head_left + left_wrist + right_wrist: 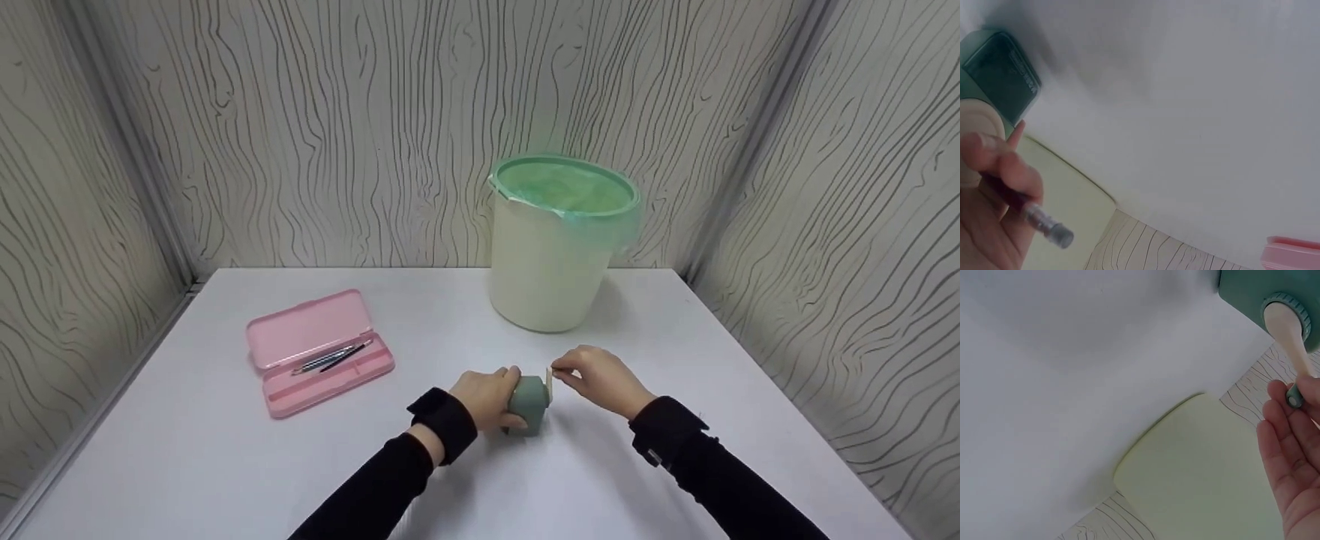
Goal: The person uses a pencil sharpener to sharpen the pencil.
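Note:
A green pencil sharpener with a cream crank stands on the white table in the head view. My left hand grips its body from the left, thumb and fingers on opposite sides. In the left wrist view a dark pencil with a metal band and grey eraser points out from the cream round front, between the curled fingers; its other end is hidden. My right hand pinches the small green knob at the end of the cream crank arm.
Left on the table lies an open pink pencil case with a few pens in it. A pale bin with a green rim and liner stands at the back right. Wood-patterned panels surround the table.

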The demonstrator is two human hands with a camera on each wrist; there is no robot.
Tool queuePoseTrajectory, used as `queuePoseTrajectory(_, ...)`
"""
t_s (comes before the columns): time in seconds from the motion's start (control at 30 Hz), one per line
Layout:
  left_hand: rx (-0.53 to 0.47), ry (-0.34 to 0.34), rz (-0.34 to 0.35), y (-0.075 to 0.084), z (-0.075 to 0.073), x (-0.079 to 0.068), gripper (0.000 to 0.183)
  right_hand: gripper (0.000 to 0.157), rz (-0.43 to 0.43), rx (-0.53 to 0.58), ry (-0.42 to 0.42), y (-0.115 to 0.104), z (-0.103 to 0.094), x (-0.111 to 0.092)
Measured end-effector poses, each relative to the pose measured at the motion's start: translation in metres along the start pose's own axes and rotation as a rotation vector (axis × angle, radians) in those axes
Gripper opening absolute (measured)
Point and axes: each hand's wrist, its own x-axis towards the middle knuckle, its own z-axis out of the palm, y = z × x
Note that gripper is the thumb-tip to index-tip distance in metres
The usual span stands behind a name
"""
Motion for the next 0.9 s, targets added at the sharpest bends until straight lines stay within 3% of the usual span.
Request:
queuePoseTrajectory(0.17,0.013,0.022,0.011,-0.001,0.004,0.000,0.058,0.010,0.031,-0.037,-0.025,0.004,0.012,0.005)
queuePoseTrajectory(0.4,0.010,-0.014,-0.005,0.001,-0.001,0.000,0.059,0.011,0.061,-0.044,-0.096,0.006,0.030,0.006)
queuePoseTrajectory(0.77,0.024,-0.035,-0.029,0.003,-0.003,0.001,0.061,0.003,0.032,-0.009,-0.151,0.004,0.041,-0.013)
queuePoseTrajectory(0.9,0.016,-0.034,-0.035,0.003,-0.002,0.001,0.061,0.007,0.032,0.019,-0.170,-0.001,0.041,-0.022)
